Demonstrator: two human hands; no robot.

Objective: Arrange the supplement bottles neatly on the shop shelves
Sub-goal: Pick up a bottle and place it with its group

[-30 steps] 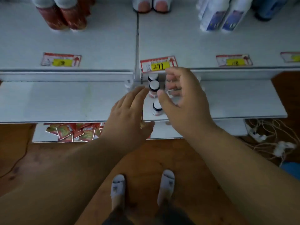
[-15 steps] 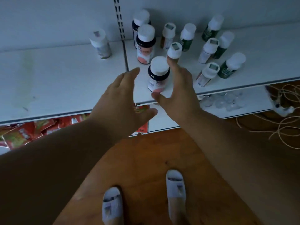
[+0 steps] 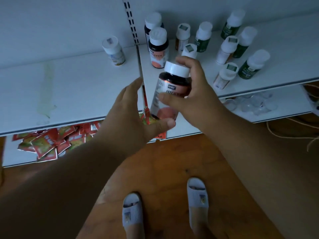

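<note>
**Dark bottle held off the shelf**

Two white slippers (image 3: 132, 215) stand on the wooden floor (image 3: 164, 163). Above them, the right hand (image 3: 195, 99) grasps a dark bottle with a white cap (image 3: 170, 91), thumb across its label and fingers curled behind, holding it tilted just off the shelf edge (image 3: 259, 83). The left hand (image 3: 127, 114) is released, fingers straight, its thumb seemingly touching the bottle's base. Red sachets (image 3: 46, 144) lie on the lower shelf. Farther back stand a matching dark bottle (image 3: 158, 49), green bottles (image 3: 253, 65) and white ones (image 3: 114, 50).
</note>
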